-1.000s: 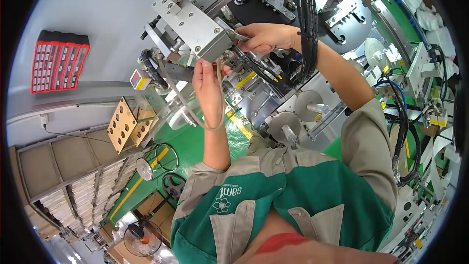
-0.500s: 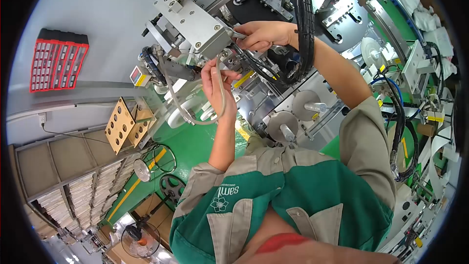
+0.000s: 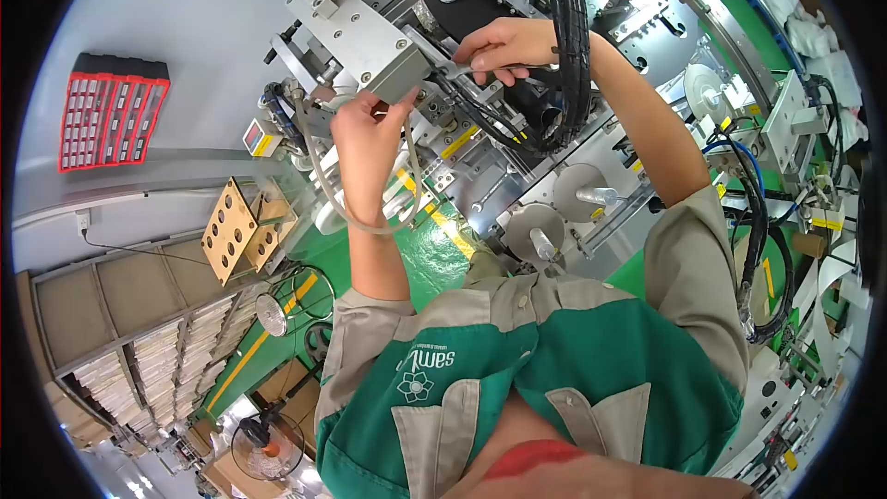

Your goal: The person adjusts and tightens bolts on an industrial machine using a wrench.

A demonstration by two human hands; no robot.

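Note:
My left hand (image 3: 365, 143) is raised under the lower end of a silver metal block (image 3: 356, 42), its thumb and fingers drawn together at the block's edge. Whatever lies between those fingertips is too small to make out. A clear hose (image 3: 325, 187) loops across my left wrist. To the right of the block, my right hand (image 3: 508, 44) is closed around a thin metal tool (image 3: 522, 67), which points toward the block's corner. Black cables (image 3: 480, 115) run just below my right hand.
A thick black cable bundle (image 3: 573, 37) hangs across my right wrist. Below are two round discs with clear spindles (image 3: 541, 242). A red parts rack (image 3: 113, 113) is on the left wall, a perforated wooden board (image 3: 229, 231) lower down, and a stool (image 3: 271, 314) on the green floor.
My left hand has moved up and left to the block's lower edge, and its fingers have drawn together. My right hand has shifted slightly up and right, with more of the tool showing.

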